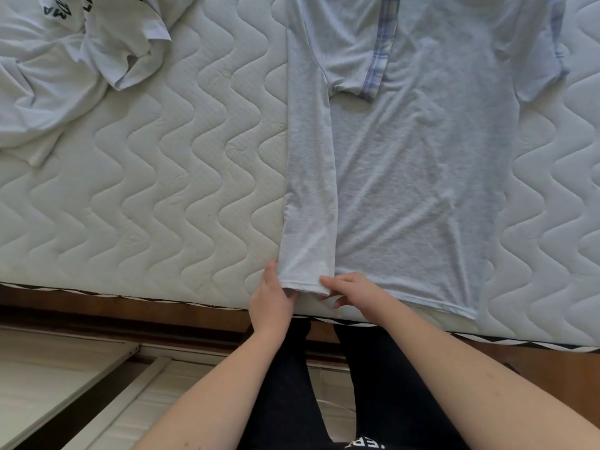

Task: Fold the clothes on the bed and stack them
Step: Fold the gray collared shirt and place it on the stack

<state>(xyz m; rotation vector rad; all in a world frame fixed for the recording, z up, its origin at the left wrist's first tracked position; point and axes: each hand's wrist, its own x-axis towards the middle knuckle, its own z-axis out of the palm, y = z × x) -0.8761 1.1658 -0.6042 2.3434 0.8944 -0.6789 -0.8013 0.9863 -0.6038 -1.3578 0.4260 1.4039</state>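
Observation:
A light grey T-shirt [422, 177] with plaid-trimmed sleeves lies flat on the quilted mattress [162, 190], its hem at the near edge. Its left side is folded inward as a long strip [308, 190], with the left sleeve laid over the chest. My left hand [271, 297] grips the strip's hem at its outer corner. My right hand [349, 289] pinches the same hem at the strip's inner corner. A crumpled white T-shirt [65, 69] with black lettering lies at the far left.
The mattress edge and a dark wooden bed frame [130, 306] run across below my hands. A pale slatted frame [97, 384] lies on the floor at the lower left. My legs in black trousers [324, 384] stand against the bed.

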